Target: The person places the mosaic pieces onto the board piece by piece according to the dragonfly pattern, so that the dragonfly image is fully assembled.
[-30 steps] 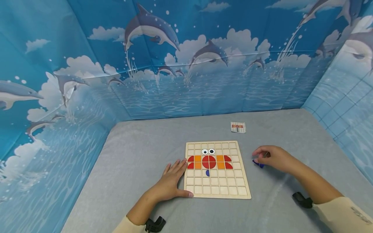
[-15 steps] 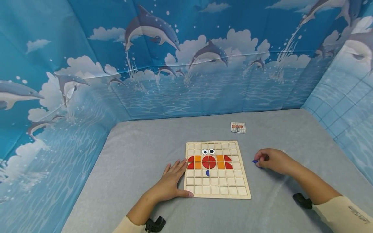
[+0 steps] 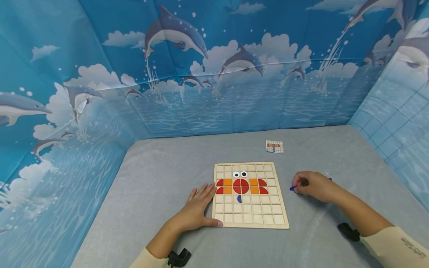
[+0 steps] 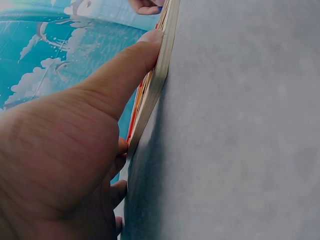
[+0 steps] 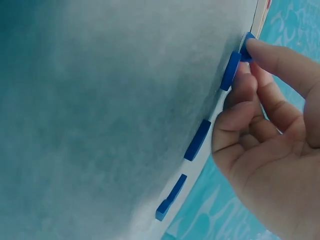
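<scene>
A square wooden grid board (image 3: pixel 268 208) lies on the grey table. My left hand (image 3: pixel 197 208) rests along its left side, fingers extended and thumb on the front edge; in the left wrist view the thumb (image 4: pixel 127 65) touches the board's rim. Red, orange and white eye tiles fill some cells, with one rounded blue tile (image 3: pixel 239 199) below the red circle (image 3: pixel 240 186). Right of the board, my right hand (image 3: pixel 311 185) pinches a small blue tile (image 5: pixel 246 48) between thumb and fingers. Just beside those fingers is another blue tile (image 5: pixel 230 71), seen edge-on.
More blue tiles, including a flat one (image 5: pixel 197 140) and a notched-looking one (image 5: pixel 171 197), lie near the right hand. A small printed pattern card (image 3: pixel 275 146) lies behind the board. A dolphin-print curtain (image 3: pixel 214 82) stands along the table's back and sides.
My right hand has closed its fingertips on a blue tile and shifted slightly right and toward me. The left hand and the board have stayed in place.
</scene>
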Demonstrator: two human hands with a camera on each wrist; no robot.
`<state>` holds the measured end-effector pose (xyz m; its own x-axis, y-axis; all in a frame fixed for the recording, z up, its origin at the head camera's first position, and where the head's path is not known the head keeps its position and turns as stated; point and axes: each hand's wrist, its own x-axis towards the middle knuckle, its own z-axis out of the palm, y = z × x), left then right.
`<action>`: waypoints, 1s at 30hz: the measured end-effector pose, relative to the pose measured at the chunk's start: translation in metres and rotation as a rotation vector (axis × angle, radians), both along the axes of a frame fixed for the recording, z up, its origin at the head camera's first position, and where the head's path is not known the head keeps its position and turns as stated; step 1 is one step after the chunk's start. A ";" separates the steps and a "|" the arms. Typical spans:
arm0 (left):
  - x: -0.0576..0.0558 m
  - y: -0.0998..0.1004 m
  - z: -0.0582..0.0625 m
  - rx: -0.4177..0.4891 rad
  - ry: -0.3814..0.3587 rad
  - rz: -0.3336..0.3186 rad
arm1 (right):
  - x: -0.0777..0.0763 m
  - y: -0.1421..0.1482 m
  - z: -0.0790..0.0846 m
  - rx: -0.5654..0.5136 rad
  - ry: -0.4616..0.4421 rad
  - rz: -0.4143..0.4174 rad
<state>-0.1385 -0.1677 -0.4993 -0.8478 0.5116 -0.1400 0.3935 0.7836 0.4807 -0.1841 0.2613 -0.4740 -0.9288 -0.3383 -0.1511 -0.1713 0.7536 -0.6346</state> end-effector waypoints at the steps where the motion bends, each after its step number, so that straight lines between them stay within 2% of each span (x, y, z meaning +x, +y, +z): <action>1: 0.000 0.000 0.000 0.000 0.003 -0.003 | 0.001 -0.001 0.001 -0.005 0.002 -0.006; 5: -0.001 0.000 0.000 0.001 0.004 -0.004 | 0.003 -0.005 0.005 -0.032 0.013 -0.017; 10: -0.001 0.000 0.000 0.005 0.001 -0.003 | 0.004 -0.015 0.012 -0.087 0.003 0.012; 21: -0.002 0.000 -0.002 0.000 0.007 -0.009 | 0.007 -0.047 0.020 -0.176 -0.033 0.008; 30: -0.002 0.000 -0.002 0.009 0.017 -0.010 | 0.007 -0.076 0.027 -0.233 -0.037 0.040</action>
